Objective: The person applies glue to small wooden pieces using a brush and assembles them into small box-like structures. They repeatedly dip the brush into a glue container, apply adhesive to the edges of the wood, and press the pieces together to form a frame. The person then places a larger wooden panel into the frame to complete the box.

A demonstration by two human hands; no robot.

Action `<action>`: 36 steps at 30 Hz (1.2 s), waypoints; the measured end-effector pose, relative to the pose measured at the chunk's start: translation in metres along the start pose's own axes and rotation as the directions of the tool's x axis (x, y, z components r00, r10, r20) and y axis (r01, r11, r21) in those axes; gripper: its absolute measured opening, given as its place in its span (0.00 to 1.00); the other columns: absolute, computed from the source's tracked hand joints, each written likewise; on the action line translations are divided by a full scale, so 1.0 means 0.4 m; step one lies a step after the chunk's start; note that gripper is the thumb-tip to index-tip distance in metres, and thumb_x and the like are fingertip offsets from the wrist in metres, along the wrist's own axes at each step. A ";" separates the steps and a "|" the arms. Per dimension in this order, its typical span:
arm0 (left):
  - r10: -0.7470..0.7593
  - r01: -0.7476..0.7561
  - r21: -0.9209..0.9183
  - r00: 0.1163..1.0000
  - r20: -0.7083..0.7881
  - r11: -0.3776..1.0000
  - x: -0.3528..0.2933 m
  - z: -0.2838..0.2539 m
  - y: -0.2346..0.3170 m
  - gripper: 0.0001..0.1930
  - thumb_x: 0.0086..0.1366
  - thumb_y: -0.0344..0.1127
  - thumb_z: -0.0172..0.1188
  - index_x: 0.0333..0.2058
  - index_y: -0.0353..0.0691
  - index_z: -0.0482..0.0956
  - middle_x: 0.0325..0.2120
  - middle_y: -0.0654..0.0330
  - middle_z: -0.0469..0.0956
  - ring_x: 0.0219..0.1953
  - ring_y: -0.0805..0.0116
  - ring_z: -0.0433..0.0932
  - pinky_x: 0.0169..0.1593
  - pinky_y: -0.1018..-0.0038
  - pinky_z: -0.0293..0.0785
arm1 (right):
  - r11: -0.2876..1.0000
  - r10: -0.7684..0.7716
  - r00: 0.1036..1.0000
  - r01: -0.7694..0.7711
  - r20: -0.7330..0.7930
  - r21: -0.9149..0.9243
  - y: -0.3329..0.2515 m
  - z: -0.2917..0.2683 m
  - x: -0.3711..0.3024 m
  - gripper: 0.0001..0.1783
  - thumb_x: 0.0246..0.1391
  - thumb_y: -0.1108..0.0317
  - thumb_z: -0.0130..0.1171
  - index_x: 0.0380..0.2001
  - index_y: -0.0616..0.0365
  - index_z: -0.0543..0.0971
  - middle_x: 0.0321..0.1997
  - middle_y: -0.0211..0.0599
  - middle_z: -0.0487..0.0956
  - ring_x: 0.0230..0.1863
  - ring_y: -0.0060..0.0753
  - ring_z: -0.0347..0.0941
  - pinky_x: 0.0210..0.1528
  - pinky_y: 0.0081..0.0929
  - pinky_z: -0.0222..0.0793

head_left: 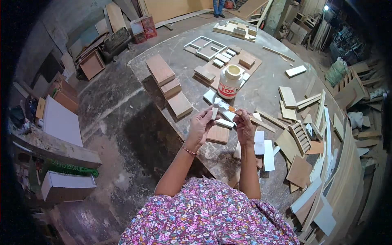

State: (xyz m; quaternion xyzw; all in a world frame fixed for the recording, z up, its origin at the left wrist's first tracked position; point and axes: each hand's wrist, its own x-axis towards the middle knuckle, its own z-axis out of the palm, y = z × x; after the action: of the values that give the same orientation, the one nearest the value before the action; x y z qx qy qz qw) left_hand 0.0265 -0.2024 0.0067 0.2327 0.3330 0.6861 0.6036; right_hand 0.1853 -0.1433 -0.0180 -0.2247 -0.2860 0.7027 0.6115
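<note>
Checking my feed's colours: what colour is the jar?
Jar: creamy white, with red on its label; head view.

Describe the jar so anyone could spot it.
On the worktable, look just past the left hand and right hand. The jar stands there upright, cream-coloured, mouth open, with a red-and-white label. Its round body sets it apart from the straight-edged boards around it.

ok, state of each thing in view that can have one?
Left hand: grip closed on small wood piece
Right hand: grip closed on brush
Small wood piece: held
Brush: held, bristle end white
Jar: uncapped, upright on table
Brown blocks: lying in a row
Lamp: lit
</note>
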 end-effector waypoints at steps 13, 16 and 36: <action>-0.149 0.166 -0.281 0.985 0.081 0.945 0.014 -0.028 -0.005 0.15 0.59 0.30 0.52 0.46 0.35 0.67 0.37 0.56 0.74 0.38 0.68 0.74 0.39 0.76 0.72 | 0.998 0.026 1.000 -0.025 0.016 -0.050 -0.003 -0.007 -0.008 0.11 0.48 0.70 0.56 0.34 0.64 0.70 0.29 0.38 0.74 0.27 0.28 0.73 0.32 0.24 0.71; -0.150 0.174 -0.331 0.984 0.099 0.927 0.018 -0.034 -0.012 0.16 0.60 0.29 0.51 0.47 0.37 0.66 0.37 0.58 0.73 0.38 0.69 0.73 0.41 0.74 0.72 | 0.999 0.024 0.999 -0.023 0.048 -0.028 -0.002 -0.005 -0.011 0.10 0.49 0.71 0.55 0.33 0.65 0.71 0.29 0.40 0.75 0.25 0.28 0.73 0.30 0.24 0.71; -0.251 0.312 -0.386 0.947 0.201 0.868 0.013 -0.041 -0.023 0.17 0.59 0.29 0.52 0.48 0.38 0.65 0.41 0.50 0.71 0.41 0.62 0.72 0.46 0.70 0.70 | 0.998 0.047 0.999 -0.048 -0.004 -0.030 -0.027 0.022 0.011 0.09 0.51 0.66 0.55 0.32 0.61 0.72 0.27 0.37 0.76 0.27 0.25 0.74 0.29 0.20 0.72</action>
State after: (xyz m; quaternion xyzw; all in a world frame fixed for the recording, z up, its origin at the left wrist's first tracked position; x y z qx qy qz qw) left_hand 0.0198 -0.2000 -0.0115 0.0976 0.1662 0.6267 0.7551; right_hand 0.1865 -0.1390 -0.0041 -0.2418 -0.2903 0.7122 0.5916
